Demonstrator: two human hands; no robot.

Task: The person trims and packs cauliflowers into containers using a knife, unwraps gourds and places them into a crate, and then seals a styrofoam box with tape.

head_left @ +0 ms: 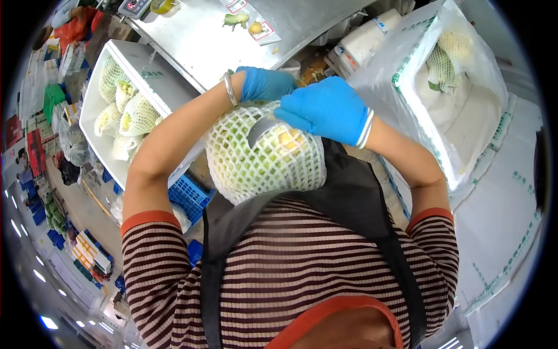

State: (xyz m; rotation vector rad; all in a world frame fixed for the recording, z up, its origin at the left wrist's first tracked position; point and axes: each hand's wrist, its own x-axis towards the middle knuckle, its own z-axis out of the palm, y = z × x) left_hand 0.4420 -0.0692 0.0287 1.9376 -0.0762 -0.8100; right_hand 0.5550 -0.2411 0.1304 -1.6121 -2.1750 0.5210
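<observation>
A pale green vegetable in a white foam net (261, 154) rests against my dark apron, below both hands. My left hand (268, 85), in a blue glove, lies at the top of the net, its fingers mostly hidden behind my other hand and the vegetable. Next to it my right hand (325, 110), also gloved in blue, is closed around a small knife; its handle is hidden in the fist. The curved metal blade (263, 131) points left over the front of the net, near a yellowish patch of the vegetable.
A white foam box (168, 78) with several netted vegetables stands at the left. The metal table (197, 35) ahead bears trimmings, a label sheet, tape and a scale. At the right is a plastic-lined foam box (412, 110) with netted vegetables. Blue crates (189, 198) lie below left.
</observation>
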